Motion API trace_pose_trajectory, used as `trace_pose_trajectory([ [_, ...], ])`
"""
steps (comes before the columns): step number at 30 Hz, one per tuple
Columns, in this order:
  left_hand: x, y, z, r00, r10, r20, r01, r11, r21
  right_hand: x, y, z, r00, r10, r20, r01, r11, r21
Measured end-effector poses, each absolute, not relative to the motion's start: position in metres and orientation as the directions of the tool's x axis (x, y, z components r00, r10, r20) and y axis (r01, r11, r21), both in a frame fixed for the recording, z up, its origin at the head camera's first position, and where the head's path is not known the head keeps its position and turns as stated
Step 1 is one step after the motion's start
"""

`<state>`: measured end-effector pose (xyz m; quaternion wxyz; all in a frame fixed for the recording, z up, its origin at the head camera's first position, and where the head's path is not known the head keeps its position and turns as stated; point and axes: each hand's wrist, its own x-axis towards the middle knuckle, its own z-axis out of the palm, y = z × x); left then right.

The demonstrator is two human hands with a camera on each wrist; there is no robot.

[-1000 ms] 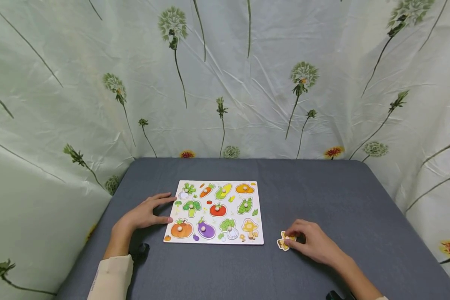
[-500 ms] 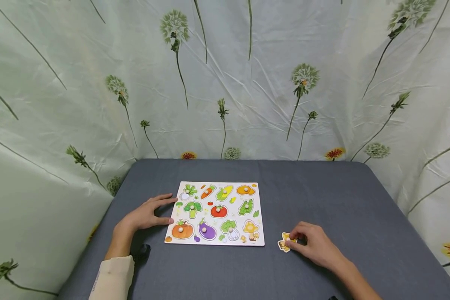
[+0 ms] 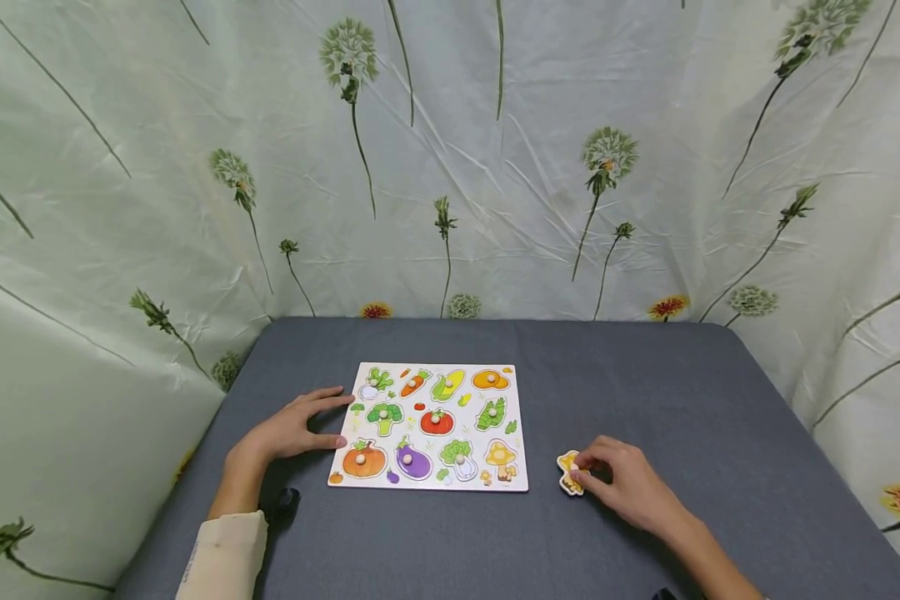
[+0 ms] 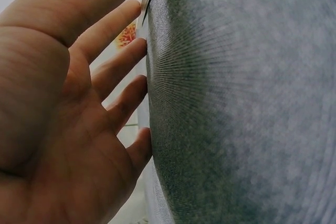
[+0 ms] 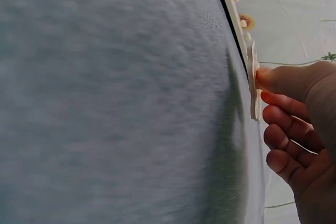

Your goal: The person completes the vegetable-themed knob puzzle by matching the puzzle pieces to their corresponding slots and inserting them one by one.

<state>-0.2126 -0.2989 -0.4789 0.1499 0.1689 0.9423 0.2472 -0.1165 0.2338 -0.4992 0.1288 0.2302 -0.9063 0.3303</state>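
Note:
A white knob puzzle board (image 3: 450, 481) printed with vegetables lies on the table, several pieces with round knobs set in it. At its lower right corner a yellow mushroom picture (image 3: 501, 454) shows no knob. My left hand (image 3: 288, 429) lies by the board's left side, thumb and index fingertip at its edge, fingers spread. Right of the board my right hand (image 3: 626, 483) pinches a yellow mushroom puzzle piece (image 3: 570, 477) between thumb and fingers. In the right wrist view the piece (image 5: 253, 85) is seen edge-on, close over the cloth, and the fingers partly cover its knob.
A grey-blue cloth (image 3: 420, 550) covers the table. Behind it and along both sides hangs a pale curtain (image 3: 525, 208) with dandelion prints. A black strap part (image 3: 285, 504) shows beneath my left wrist.
My right hand has turned the mushroom piece, so that its cap now points up and to the left, and the hand has risen slightly in view. My left hand and the board stay put.

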Motion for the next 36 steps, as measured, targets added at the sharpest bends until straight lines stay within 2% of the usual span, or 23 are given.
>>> trace_pose_trajectory([
  [11,-0.212,-0.302,-0.481,-0.894,0.414,-0.17,0.27,0.802,0.533,-0.136,0.219,-0.485,-0.898,-0.338,0.282,-0.44,0.707,-0.554],
  [36,-0.214,-0.302,-0.482,-0.893,0.41,-0.187,0.262,0.811,0.524,-0.154,0.161,-0.483,-0.85,-0.464,0.251,-0.517,0.642,-0.566],
])
